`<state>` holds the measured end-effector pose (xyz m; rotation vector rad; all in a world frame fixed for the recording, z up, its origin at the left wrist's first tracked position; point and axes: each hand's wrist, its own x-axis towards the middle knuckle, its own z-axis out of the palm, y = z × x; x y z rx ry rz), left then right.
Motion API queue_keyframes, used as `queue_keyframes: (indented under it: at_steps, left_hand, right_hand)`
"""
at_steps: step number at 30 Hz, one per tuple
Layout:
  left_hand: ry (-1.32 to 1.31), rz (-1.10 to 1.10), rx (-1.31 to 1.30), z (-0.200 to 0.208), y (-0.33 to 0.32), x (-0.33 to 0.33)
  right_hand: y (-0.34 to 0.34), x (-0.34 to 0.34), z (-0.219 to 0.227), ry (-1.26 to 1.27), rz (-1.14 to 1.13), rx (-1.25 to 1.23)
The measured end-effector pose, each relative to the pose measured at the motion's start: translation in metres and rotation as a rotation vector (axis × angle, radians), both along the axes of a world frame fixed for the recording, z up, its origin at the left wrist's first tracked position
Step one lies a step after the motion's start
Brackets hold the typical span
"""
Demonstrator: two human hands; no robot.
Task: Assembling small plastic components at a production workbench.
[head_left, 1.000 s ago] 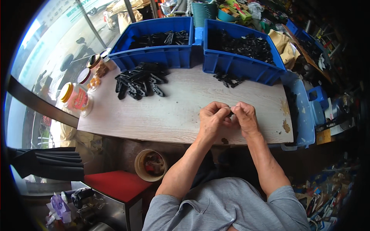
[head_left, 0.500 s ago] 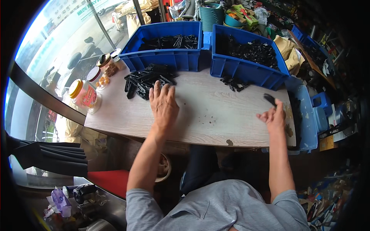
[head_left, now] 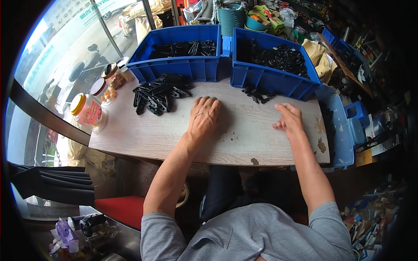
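Note:
My left hand (head_left: 203, 116) rests low over the middle of the table, palm down, with its fingers close together and curled under. Whatever lies beneath those fingers is hidden. To its left is a loose pile of long black plastic pieces (head_left: 159, 93), shaped like clips. My right hand (head_left: 288, 119) hovers over the table's right part, index finger stretched and the others partly bent; nothing shows in it. Just beyond that hand, a small heap of little black parts (head_left: 257, 94) lies against the foot of the right blue bin (head_left: 274, 80).
At the back left, another blue bin (head_left: 174, 69) holds more long black pieces. Jars with lids (head_left: 89, 112) line the left edge by the window. A light blue tub (head_left: 342, 130) stands off the table's right end. Worn patches mark the wooden tabletop (head_left: 244, 143).
My left hand has moved right, away from the pile. My right hand has come left from the table's right edge, and the black piece at its fingers is gone from view.

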<state>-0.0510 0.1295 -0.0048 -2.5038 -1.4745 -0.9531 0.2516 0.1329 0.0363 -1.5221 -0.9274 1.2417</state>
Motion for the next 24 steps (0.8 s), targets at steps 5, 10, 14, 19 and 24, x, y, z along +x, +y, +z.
queue_keyframes:
  at_steps: [5, 10, 14, 19, 24]
  left_hand:
    - [-0.045, -0.005, -0.031, -0.003, 0.003, -0.004]
    - [-0.266, 0.067, 0.142, 0.015, -0.027, 0.006]
    - [-0.599, 0.020, 0.003, 0.011, -0.078, 0.026]
    - [-0.962, 0.022, -0.276, 0.005, -0.109, 0.052]
    - [-1.060, 0.023, -0.424, 0.016, -0.107, 0.075]
  right_hand:
    - [0.016, -0.039, 0.005, -0.159, 0.073, -0.037]
    - [0.029, -0.059, 0.005, -0.412, 0.072, 0.028]
    - [0.032, -0.065, 0.007, -0.541, 0.072, 0.023]
    - [0.034, -0.073, 0.007, -0.658, 0.087, 0.057]
    - [0.036, -0.066, 0.000, -0.684, 0.102, 0.085]
